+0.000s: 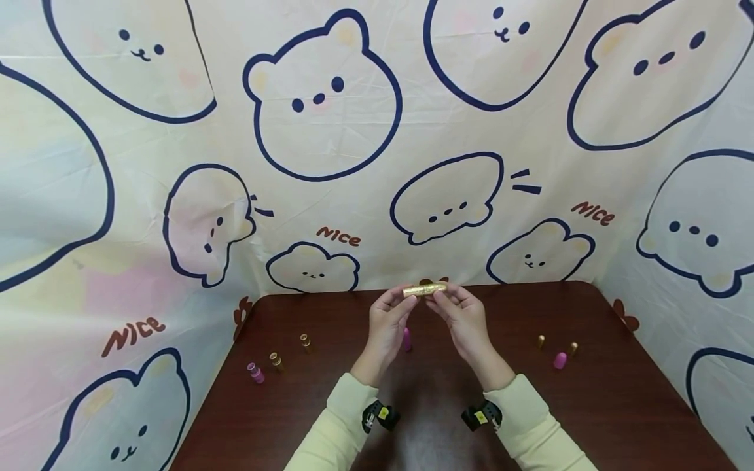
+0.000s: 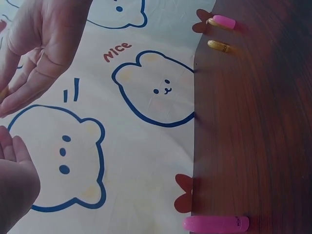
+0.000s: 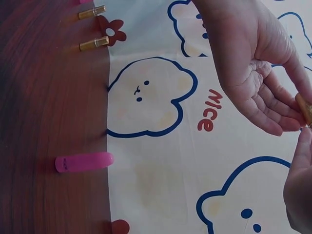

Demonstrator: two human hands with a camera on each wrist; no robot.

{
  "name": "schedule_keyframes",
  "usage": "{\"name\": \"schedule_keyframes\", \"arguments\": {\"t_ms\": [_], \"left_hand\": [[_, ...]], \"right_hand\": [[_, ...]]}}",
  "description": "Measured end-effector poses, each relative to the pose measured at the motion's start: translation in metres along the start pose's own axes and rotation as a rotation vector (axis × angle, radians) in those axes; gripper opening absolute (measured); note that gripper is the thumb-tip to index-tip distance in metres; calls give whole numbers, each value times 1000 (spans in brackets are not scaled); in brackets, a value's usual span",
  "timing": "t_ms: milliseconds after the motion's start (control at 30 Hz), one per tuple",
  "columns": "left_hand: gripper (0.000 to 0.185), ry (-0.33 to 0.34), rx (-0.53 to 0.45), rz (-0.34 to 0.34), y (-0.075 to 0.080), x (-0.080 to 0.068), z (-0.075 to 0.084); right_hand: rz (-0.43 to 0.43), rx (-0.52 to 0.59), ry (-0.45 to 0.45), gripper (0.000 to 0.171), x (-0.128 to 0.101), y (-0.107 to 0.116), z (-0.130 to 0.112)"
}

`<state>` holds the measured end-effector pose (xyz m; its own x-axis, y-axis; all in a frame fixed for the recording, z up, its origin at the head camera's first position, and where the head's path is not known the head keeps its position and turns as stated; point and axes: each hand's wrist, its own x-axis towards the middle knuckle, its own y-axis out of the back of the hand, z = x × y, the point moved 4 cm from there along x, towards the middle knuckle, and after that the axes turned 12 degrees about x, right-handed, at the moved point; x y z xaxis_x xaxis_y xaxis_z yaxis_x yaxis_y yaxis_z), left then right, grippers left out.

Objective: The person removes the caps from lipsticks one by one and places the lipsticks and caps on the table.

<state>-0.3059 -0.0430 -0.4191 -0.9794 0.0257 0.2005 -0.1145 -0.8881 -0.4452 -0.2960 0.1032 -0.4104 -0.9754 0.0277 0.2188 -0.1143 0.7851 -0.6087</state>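
Note:
A gold lipstick tube point(image 1: 424, 288) is held level above the far middle of the dark wooden table point(image 1: 589, 405). My left hand point(image 1: 406, 299) pinches its left end and my right hand point(image 1: 440, 296) pinches its right end. The right wrist view shows one end of the gold tube point(image 3: 305, 108) between fingertips. On the table under the hands lies a pink lipstick tube point(image 1: 406, 340), which also shows at the table's far edge as the pink tube point(image 2: 216, 224) and the pink tube point(image 3: 84, 162).
Left of the hands lie a small pink piece point(image 1: 256, 373) and two gold tubes point(image 1: 275, 360) point(image 1: 305, 341). To the right lie two small gold pieces point(image 1: 540, 341) point(image 1: 573, 348) and a pink cap point(image 1: 559, 360). A bear-print cloth point(image 1: 330, 163) hangs behind the table.

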Motion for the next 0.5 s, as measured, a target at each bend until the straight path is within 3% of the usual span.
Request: {"name": "schedule_keyframes", "arguments": {"t_ms": [200, 500], "left_hand": [[21, -29, -7, -5, 1, 0, 0], [21, -50, 10, -1, 4, 0, 1]], "right_hand": [[3, -14, -14, 43, -1, -1, 1], [1, -31, -23, 36, -1, -2, 1]]}}
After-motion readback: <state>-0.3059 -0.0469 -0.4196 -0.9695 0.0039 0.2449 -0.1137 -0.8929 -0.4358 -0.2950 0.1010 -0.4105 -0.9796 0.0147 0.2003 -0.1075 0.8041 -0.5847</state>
